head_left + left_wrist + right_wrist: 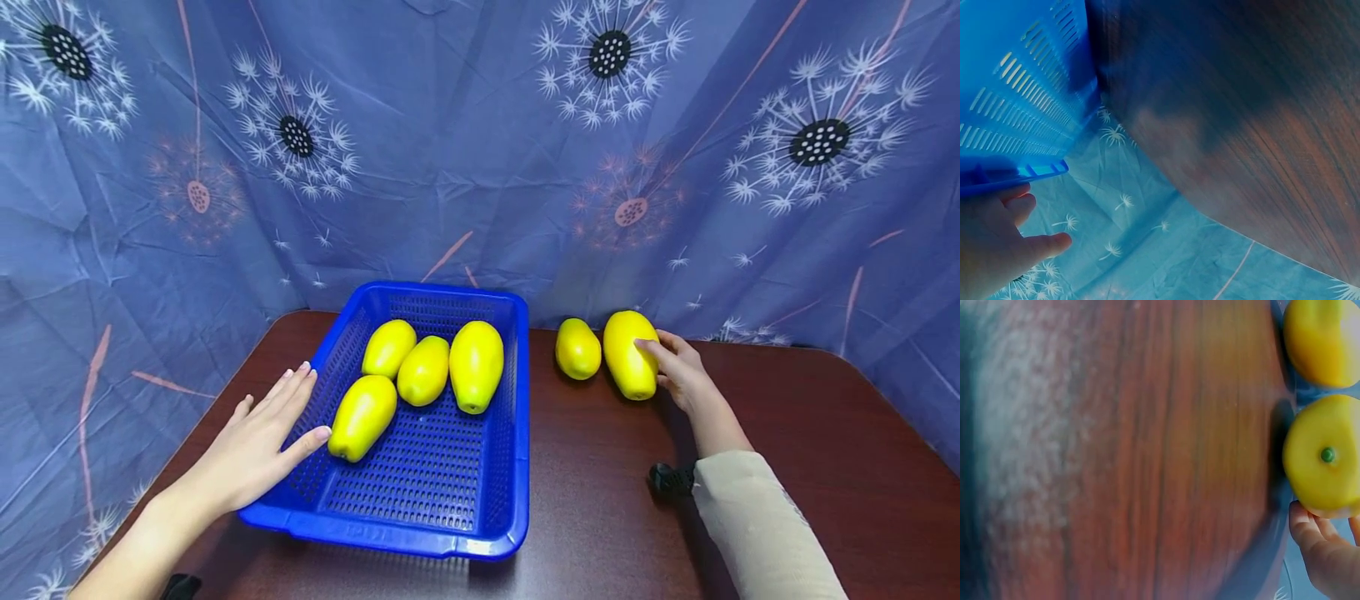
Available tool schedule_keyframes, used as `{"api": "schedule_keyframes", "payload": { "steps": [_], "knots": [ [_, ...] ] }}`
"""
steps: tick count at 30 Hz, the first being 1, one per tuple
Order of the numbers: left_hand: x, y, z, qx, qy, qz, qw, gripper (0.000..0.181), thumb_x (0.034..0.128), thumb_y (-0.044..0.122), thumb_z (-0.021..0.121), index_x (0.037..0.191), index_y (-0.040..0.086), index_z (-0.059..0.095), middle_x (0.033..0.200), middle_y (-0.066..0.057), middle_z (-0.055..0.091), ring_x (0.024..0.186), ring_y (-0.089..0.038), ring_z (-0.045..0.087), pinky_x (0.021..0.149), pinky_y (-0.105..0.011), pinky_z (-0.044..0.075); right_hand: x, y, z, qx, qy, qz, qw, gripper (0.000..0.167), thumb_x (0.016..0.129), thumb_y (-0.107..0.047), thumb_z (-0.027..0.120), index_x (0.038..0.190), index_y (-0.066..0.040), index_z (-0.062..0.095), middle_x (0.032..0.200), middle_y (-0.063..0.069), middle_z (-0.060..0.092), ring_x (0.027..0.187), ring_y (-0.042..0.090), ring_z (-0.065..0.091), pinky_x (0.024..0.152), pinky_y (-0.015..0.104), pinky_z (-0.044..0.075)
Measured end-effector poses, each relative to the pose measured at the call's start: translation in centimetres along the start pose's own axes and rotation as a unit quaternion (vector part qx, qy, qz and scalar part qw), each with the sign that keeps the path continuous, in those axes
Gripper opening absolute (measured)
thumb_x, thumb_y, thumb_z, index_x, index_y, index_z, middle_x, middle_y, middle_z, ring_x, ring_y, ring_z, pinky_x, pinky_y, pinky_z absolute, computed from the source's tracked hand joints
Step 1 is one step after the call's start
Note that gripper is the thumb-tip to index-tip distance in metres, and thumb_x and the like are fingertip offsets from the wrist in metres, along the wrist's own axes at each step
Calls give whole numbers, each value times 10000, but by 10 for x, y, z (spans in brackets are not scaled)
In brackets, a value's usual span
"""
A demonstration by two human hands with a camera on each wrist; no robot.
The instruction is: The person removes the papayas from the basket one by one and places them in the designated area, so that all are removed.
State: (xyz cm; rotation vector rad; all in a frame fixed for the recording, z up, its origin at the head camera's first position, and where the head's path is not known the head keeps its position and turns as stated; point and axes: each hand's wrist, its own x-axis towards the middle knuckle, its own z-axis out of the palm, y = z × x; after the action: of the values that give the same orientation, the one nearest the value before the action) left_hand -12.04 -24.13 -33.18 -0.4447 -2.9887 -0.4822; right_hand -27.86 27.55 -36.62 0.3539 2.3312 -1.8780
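A blue plastic basket with perforated walls stands on the table, holding several yellow papayas. My left hand lies over its left rim, fingers stretched out and thumb pointing inward toward the nearest fruit. The left wrist view has that hand against the rim of the basket. Right of the basket, my right hand holds the larger papaya, thumb on top and fingers at its right side. In the right wrist view its green-tipped end faces the camera, with fingers against it.
A smaller yellow papaya lies just left of the held one, between it and the basket. The dark wooden table ends at a blue dandelion-print cloth hanging behind and at the sides.
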Motion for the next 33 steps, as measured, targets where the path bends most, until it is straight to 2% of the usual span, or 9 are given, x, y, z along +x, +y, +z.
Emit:
{"api": "schedule_keyframes", "payload": {
  "steps": [4, 12, 18, 24, 29, 33],
  "knots": [
    [1, 1, 0, -46, -26, 10, 10000, 750, 943, 479, 454, 1484, 35, 185, 1546, -139, 135, 1412, -325, 87, 997, -691, 89, 1, 0, 1, -39, 170, -58, 9998, 906, 860, -459, 606, 1497, -51, 107, 1513, 201, 128, 1199, 287, 374, 778, 249, 439],
    [3, 0, 1, -3, -6, 58, 10000, 747, 945, 473, 456, 1485, 36, 182, 1543, -146, 141, 1413, -322, 85, 987, -700, 93, 1, -1, 2, -55, 116, -74, 9999, 907, 871, -468, 590, 1505, -81, 69, 1535, 171, 83, 1301, 336, 290, 883, 314, 414],
    [3, -1, 1, -47, -16, 43, 10000, 741, 947, 461, 459, 1484, 31, 182, 1544, -150, 134, 1412, -327, 83, 985, -703, 89, -1, -4, 3, -163, 145, -99, 9997, 916, 850, -465, 622, 1498, -61, 116, 1507, 205, 150, 1254, 325, 347, 808, 290, 461],
    [2, -1, 0, -40, -10, 28, 10000, 741, 950, 455, 458, 1487, 37, 166, 1548, -141, 120, 1414, -319, 74, 988, -700, 86, -2, -5, 3, -179, -33, -226, 9996, 848, 885, -393, 606, 1497, -57, 126, 1480, 232, 200, 1244, 378, 358, 823, 284, 492],
    [2, -1, 0, -46, -22, 36, 10000, 744, 950, 467, 449, 1488, 38, 166, 1548, -140, 121, 1412, -327, 81, 988, -700, 88, -5, -5, 1, -128, -30, -196, 9997, 802, 902, -353, 593, 1496, -58, 141, 1475, 226, 208, 1190, 347, 403, 785, 252, 509],
    [2, 0, 1, -35, -28, 40, 10000, 744, 949, 465, 452, 1486, 33, 171, 1547, -143, 124, 1412, -326, 82, 985, -702, 94, -6, -3, -1, -110, -29, -180, 9998, 807, 900, -358, 596, 1495, -55, 143, 1471, 227, 212, 1204, 355, 404, 868, 307, 489]
  ]
}}
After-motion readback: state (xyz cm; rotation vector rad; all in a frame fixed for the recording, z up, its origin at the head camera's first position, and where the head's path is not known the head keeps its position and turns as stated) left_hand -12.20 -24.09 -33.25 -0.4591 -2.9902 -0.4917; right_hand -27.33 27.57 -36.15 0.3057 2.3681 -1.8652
